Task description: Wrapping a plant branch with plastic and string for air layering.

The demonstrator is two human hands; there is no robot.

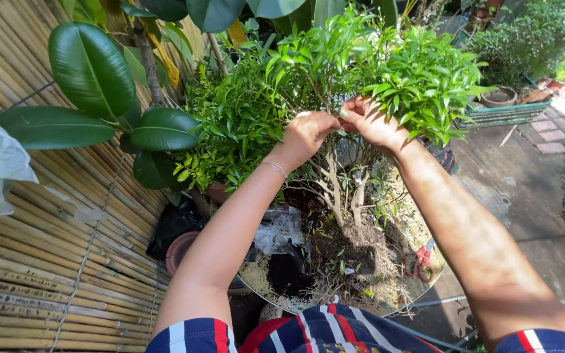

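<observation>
While both arms reach up into the crown of the shrub point(335, 78), the left hand point(308, 131) is curled into a loose fist around thin twigs, and the right hand point(371, 121) pinches a shoot just beside it, the two hands almost touching. What the fingertips grip exactly is hidden by leaves. The shrub stands with pale bare stems point(335, 189) rising from loose soil and dry roots on a round tray point(263, 287), in front of the person's striped shirt. Red-handled scissors point(420, 258) lie on the tray's right side, apart from both hands. A bamboo fence point(47, 261) runs along the left, with a rubber plant point(93, 72) against it. To my eye, work this fine goes best with one hand steadying the branch low while the other handles only the single shoot, gently, so neighbouring twigs do not snap.
</observation>
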